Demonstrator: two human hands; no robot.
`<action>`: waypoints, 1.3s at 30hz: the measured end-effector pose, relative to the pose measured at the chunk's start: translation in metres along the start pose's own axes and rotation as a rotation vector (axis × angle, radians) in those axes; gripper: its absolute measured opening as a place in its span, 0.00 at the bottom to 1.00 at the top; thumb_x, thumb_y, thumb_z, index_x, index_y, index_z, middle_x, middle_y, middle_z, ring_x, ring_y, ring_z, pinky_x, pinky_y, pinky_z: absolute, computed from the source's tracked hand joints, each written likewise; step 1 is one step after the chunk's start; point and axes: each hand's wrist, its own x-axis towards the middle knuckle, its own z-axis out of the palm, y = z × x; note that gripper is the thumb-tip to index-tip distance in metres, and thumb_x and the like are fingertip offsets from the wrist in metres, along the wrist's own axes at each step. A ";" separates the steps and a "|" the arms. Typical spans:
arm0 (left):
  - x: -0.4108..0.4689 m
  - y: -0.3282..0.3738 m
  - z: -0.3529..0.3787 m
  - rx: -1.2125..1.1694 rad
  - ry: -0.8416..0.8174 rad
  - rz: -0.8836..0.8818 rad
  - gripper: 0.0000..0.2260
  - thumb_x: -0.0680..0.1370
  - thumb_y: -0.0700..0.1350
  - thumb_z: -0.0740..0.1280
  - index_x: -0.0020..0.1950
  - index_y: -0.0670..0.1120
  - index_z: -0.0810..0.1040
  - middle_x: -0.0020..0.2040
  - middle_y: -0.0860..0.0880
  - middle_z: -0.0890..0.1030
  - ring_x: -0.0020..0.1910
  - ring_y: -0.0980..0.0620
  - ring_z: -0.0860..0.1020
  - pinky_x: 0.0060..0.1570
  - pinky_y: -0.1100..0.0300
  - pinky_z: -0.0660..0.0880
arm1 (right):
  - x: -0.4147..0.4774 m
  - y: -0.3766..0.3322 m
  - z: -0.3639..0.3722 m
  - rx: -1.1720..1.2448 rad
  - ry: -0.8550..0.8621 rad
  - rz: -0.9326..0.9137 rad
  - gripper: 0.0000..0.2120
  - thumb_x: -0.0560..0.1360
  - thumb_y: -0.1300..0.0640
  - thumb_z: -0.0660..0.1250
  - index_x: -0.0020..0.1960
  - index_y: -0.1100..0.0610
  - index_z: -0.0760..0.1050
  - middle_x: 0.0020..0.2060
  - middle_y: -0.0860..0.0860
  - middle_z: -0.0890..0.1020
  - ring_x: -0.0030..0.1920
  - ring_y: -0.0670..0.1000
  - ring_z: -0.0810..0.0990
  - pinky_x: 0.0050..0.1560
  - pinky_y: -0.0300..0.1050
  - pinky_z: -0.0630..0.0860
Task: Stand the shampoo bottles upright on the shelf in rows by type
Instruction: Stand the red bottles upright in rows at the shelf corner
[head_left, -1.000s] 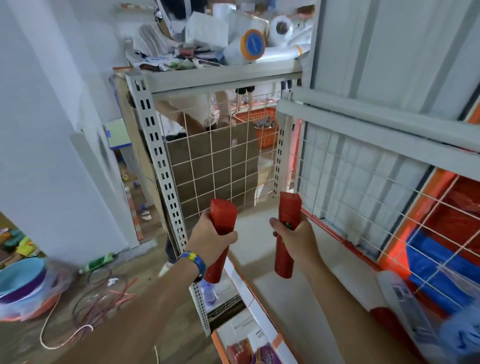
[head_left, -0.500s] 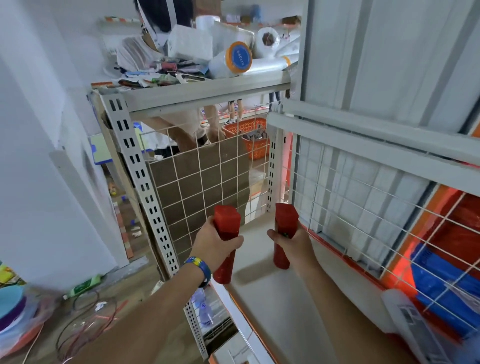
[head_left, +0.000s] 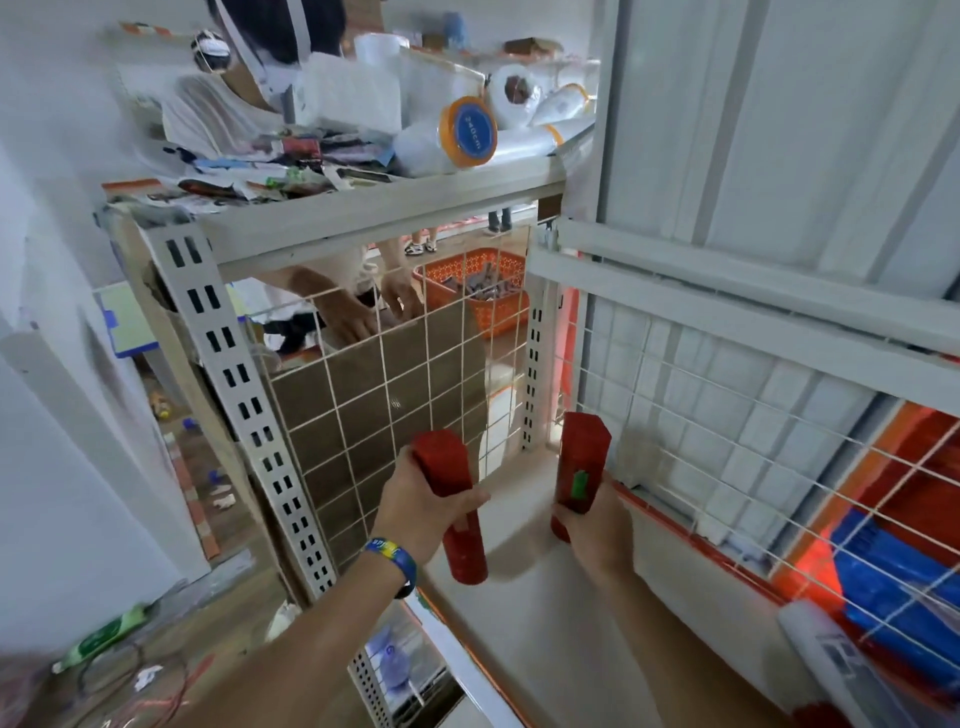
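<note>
Each hand holds one red shampoo bottle above the white shelf board (head_left: 524, 613). My left hand (head_left: 421, 514) grips the left red bottle (head_left: 452, 512) around its middle, tilted slightly, its lower end just above the board near the front left. My right hand (head_left: 595, 525) grips the right red bottle (head_left: 579, 470), which has a small green mark, further back near the wire mesh corner; its base is at or very near the board, hidden by my hand.
Wire mesh panels (head_left: 395, 395) close the shelf's left end and back. A cluttered upper shelf (head_left: 363, 218) hangs above. A white bottle (head_left: 826, 654) lies at the right. Another person's hands (head_left: 358, 312) and an orange basket (head_left: 478, 286) show behind the mesh.
Both hands have carried the red bottles forward and down into the shelf toward the far corner. The right bottle has come down to the board.
</note>
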 end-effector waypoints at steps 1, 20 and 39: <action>0.002 -0.001 0.001 -0.012 0.010 -0.007 0.32 0.63 0.52 0.79 0.61 0.49 0.67 0.48 0.55 0.75 0.46 0.55 0.75 0.42 0.64 0.72 | 0.006 -0.001 0.002 0.009 0.012 0.007 0.26 0.70 0.56 0.75 0.65 0.56 0.70 0.58 0.53 0.80 0.60 0.56 0.78 0.62 0.53 0.75; 0.022 -0.004 0.005 -0.008 -0.120 0.068 0.25 0.70 0.51 0.74 0.62 0.50 0.67 0.48 0.58 0.74 0.47 0.57 0.75 0.42 0.67 0.69 | 0.079 0.013 0.017 0.060 -0.094 0.096 0.26 0.69 0.56 0.76 0.65 0.59 0.74 0.59 0.56 0.80 0.59 0.58 0.78 0.56 0.47 0.71; 0.039 0.029 0.021 0.089 -0.193 0.188 0.21 0.70 0.51 0.74 0.60 0.47 0.75 0.49 0.54 0.78 0.48 0.55 0.76 0.47 0.66 0.70 | 0.001 0.009 0.006 0.022 -0.325 -0.080 0.20 0.72 0.54 0.74 0.62 0.53 0.73 0.50 0.43 0.78 0.50 0.43 0.78 0.49 0.36 0.75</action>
